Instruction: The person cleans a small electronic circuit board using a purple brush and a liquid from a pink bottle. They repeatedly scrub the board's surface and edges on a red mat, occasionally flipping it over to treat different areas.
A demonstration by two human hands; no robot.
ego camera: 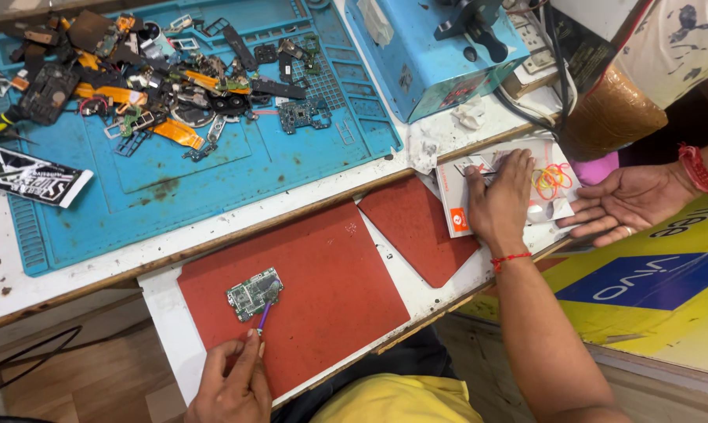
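Note:
My left hand (230, 388) is at the bottom, pinching a thin purple tool (265, 315). Its tip touches a small green circuit board (254, 293) that lies on a large red mat (330, 290). My right hand (499, 200), with a red thread on the wrist, is stretched out to the right. It lies palm down, fingers spread, on white packets (454, 204) at the bench edge. Coloured rubber bands (552, 180) lie just beyond its fingertips. Another person's hand (628, 202) rests palm up next to the packets.
A second red mat (417, 227) lies between my hands. Behind is a blue work mat (174, 172) with a heap of phone parts (158, 70) and a black-and-white tube (29, 178). A blue machine (424, 55), cables and a brown taped roll (608, 110) stand at the back right.

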